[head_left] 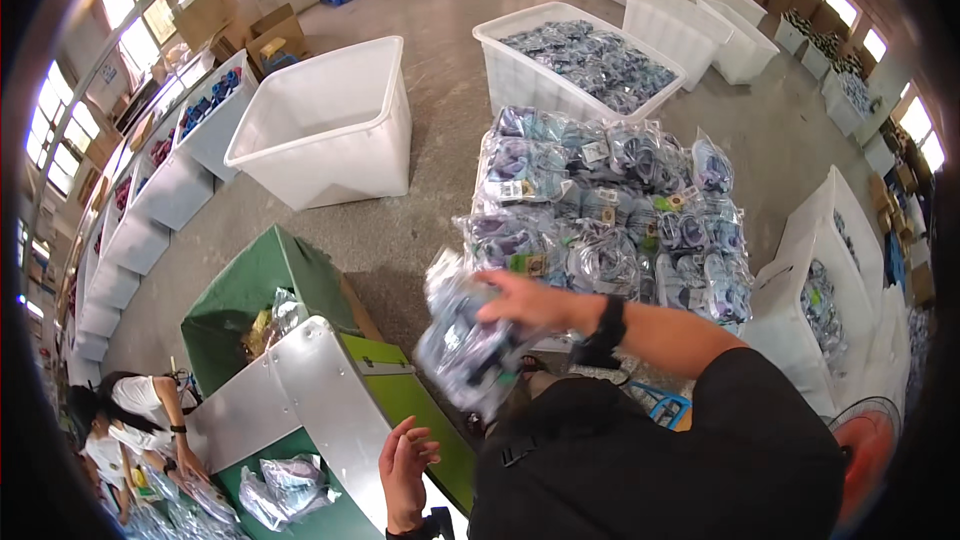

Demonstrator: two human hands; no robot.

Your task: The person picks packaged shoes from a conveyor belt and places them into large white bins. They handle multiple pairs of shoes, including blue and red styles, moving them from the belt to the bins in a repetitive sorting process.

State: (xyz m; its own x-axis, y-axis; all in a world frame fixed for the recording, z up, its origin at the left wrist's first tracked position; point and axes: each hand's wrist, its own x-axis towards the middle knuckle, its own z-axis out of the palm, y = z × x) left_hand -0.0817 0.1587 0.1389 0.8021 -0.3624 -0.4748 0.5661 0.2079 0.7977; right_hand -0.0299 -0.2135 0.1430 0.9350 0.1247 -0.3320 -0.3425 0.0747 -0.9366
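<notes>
My right hand (525, 302) is closed on a clear plastic bag of shoes (462, 345), pale blue and purple, blurred by motion. The bag hangs beside the near left corner of a loaded stack of similar bagged shoes (610, 210). Lower down, my left hand (408, 460) is raised beside the metal-edged table, its fingers loosely curled and apart, holding nothing. On the green surface (330, 512) of that table lie bagged shoes (288, 490), nearest to my left hand.
A green-lined bin (270, 270) holding plastic wrap stands behind the metal panel (315, 370). Beyond are a white tub (385, 130) and another tub (550, 80) full of bagged shoes. Right stands a tipped tub (790, 330). Co-workers (140, 410) handle bags at lower left.
</notes>
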